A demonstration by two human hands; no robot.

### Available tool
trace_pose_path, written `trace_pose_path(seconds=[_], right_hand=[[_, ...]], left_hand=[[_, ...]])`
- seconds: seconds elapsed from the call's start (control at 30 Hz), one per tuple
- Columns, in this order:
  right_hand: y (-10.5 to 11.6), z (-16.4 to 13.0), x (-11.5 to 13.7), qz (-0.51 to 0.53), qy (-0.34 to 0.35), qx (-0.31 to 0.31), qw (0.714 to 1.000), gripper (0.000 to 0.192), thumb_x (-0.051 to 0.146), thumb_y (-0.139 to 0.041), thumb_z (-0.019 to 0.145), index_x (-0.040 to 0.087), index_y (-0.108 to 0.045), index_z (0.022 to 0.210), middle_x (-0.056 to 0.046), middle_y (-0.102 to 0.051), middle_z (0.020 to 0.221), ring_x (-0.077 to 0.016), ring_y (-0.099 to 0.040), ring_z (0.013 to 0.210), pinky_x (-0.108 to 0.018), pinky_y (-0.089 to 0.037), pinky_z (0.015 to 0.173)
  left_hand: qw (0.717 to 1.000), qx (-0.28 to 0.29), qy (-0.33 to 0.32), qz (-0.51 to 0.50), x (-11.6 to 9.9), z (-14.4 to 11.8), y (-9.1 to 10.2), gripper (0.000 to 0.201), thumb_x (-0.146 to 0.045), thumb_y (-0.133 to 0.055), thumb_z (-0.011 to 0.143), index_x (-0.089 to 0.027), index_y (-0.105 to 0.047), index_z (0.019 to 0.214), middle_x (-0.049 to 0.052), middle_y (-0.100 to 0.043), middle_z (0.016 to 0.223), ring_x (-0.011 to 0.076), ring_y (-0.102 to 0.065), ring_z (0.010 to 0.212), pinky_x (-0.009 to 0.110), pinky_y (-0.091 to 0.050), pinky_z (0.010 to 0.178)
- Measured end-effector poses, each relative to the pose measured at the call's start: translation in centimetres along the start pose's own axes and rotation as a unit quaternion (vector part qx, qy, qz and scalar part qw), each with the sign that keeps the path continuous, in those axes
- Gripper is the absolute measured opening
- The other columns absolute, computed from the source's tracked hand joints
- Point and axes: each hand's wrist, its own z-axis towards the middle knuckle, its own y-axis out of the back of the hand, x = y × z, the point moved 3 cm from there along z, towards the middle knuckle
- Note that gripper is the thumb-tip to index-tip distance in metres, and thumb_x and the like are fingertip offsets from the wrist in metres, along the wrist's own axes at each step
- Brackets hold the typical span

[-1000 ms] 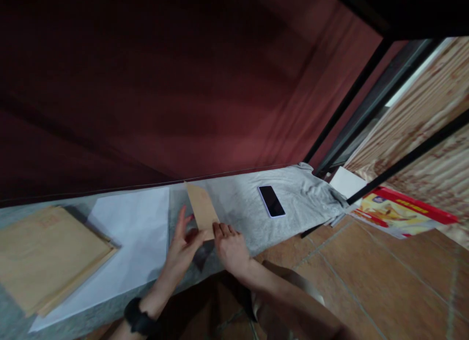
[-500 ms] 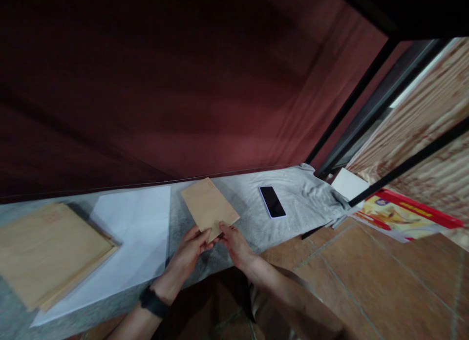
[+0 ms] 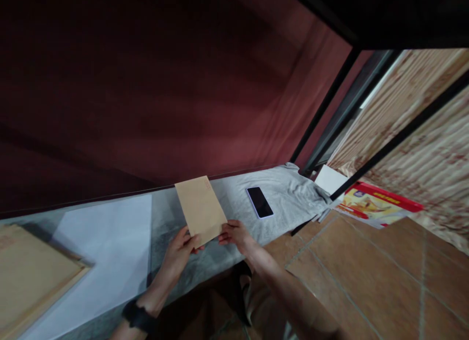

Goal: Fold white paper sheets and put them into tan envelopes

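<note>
I hold a small brown envelope (image 3: pixel 200 209) by its near edge with both hands. My left hand (image 3: pixel 178 252) grips the lower left corner and my right hand (image 3: pixel 234 232) grips the lower right corner. The envelope faces me, tilted up above a grey cloth-covered table (image 3: pixel 234 203). A dark band sits on my left wrist.
A large white sheet (image 3: pixel 98 252) lies left of my hands, and a stack of big brown envelopes (image 3: pixel 29 276) lies at the far left. A phone (image 3: pixel 260 202) rests face up on the cloth to the right. Beyond the table's end lies a red and yellow box (image 3: pixel 373 205). Tiled floor (image 3: pixel 366 276) spreads to the right.
The envelope was turned from edge-on to showing its broad face, and both hands now grip its near corners. The view has shifted to the right.
</note>
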Motion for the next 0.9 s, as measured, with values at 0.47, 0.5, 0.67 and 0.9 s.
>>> trace_pose_path(seconds=[0.47, 0.5, 0.67, 0.9], right_hand=[[1.3, 0.3, 1.5, -0.459, 0.329, -0.095, 0.820, 0.041, 0.027, -0.043, 0.101, 0.019, -0.058, 0.139, -0.012, -0.064, 0.136, -0.0219, -0.060, 0.127, -0.039, -0.049, 0.109], [0.5, 0.4, 1.5, -0.484, 0.348, -0.057, 0.801, 0.042, 0.028, -0.041, 0.103, 0.019, -0.056, 0.142, -0.011, -0.062, 0.141, -0.0204, -0.057, 0.131, -0.038, -0.047, 0.112], [-2.7, 1.6, -0.2, -0.633, 0.390, 0.066, 0.666, 0.044, 0.033, -0.040, 0.107, 0.022, -0.050, 0.149, -0.008, -0.048, 0.156, -0.0178, -0.040, 0.147, -0.042, -0.034, 0.122], [-3.1, 5.7, -0.1, -0.694, 0.392, 0.050, 0.602, 0.044, 0.034, -0.046, 0.106, 0.027, -0.049, 0.149, -0.006, -0.042, 0.160, -0.0190, -0.040, 0.147, -0.043, -0.035, 0.121]], left_hand=[[0.997, 0.025, 0.073, -0.008, 1.7, -0.2, -1.2, 0.064, -0.030, -0.073, 0.061, -0.014, -0.055, 0.120, -0.002, -0.068, 0.065, 0.0151, -0.062, 0.050, 0.023, -0.042, 0.048], [0.997, 0.024, 0.077, -0.007, 1.9, -0.3, -1.1, 0.062, -0.029, -0.073, 0.061, -0.015, -0.054, 0.118, -0.003, -0.067, 0.064, 0.0151, -0.061, 0.049, 0.023, -0.041, 0.047], [0.995, 0.023, 0.092, 0.005, 2.4, -0.6, -0.9, 0.041, -0.026, -0.071, 0.063, -0.023, -0.049, 0.097, -0.007, -0.061, 0.055, 0.0155, -0.059, 0.044, 0.023, -0.038, 0.043], [0.993, 0.023, 0.116, 0.003, 2.3, -0.6, -0.8, 0.035, -0.022, -0.069, 0.066, -0.024, -0.045, 0.090, -0.006, -0.065, 0.061, 0.0148, -0.063, 0.046, 0.023, -0.045, 0.045]])
